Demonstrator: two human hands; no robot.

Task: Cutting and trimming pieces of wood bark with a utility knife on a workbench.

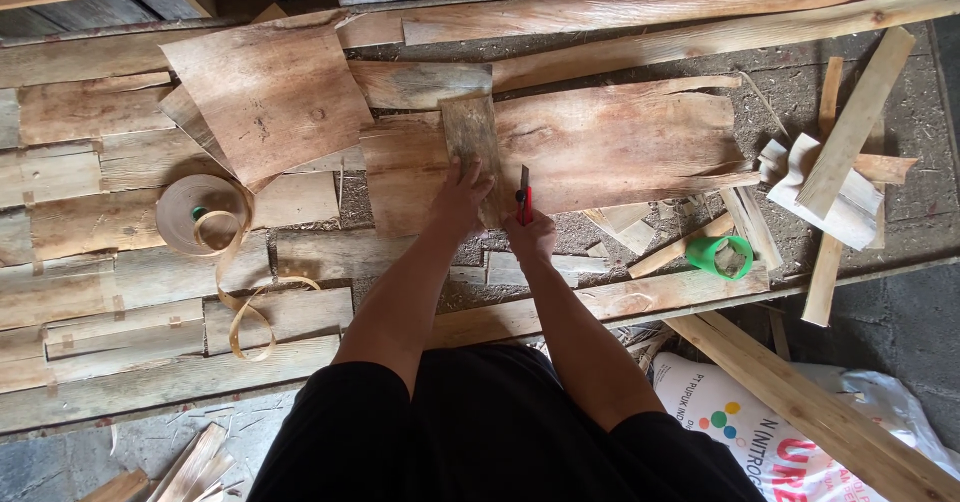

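A rough workbench point(560, 307) of weathered planks is carrying everything. Thin wood veneer sheets point(270, 97) are lying across its top, overlapping one another, with a wide sheet point(620, 147) near the middle. A roll of veneer tape point(195, 212) is sitting at the left, its loose end curling toward the front edge. A green tape roll point(720, 257) and short offcut sticks point(850, 132) are resting at the right.

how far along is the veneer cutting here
Done, it seems: trimmed veneer sheets and joined strips lie to the left. In hand: the left hand presses a narrow veneer strip onto a wide sheet, while the right hand holds a red utility knife at the strip's edge. Left: the cut looks barely started, and the wide sheet remains ragged.
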